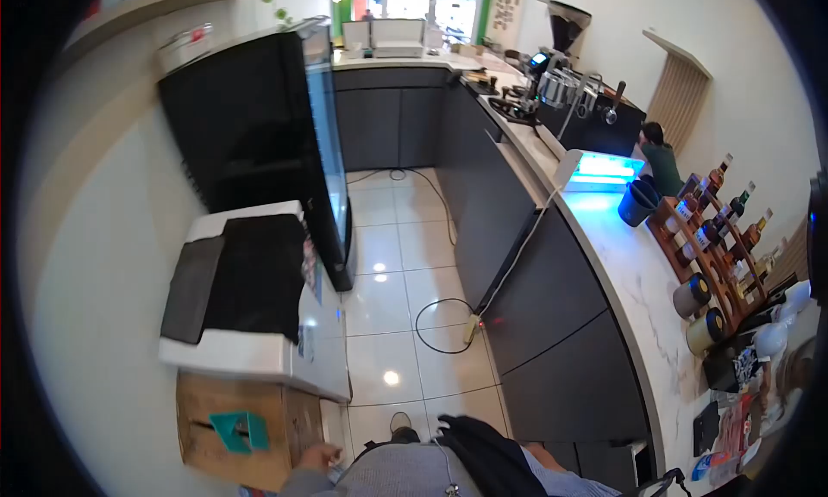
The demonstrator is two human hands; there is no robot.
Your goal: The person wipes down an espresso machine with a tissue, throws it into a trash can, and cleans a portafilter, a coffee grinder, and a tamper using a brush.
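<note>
The left hand (321, 456) is hanging loosely half-spread beside a cardboard box (274, 402); the unseen right hand's state I cannot tell.

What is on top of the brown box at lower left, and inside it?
On the brown box sits a teal open-framed object. The box's contents, if any, are hidden from view.

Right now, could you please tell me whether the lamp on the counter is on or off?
On: the lamp shows brightly glowing tubes, and blue light spills onto the counter.
</note>
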